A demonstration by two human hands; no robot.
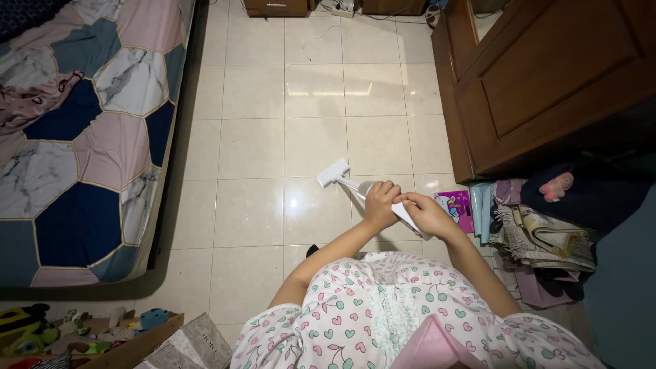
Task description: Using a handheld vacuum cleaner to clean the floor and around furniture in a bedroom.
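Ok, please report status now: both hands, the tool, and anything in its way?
Left hand and right hand both gripping white vacuum. Its head on tiled floor. Tiles ahead bare; bed left, wardrobe right.

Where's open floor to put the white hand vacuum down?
Bare tile lies between the bed and the wooden wardrobe, ahead of the vacuum's head. Crowded: the folded cloth pile beside the right hand, and the toy box near the bed's foot.
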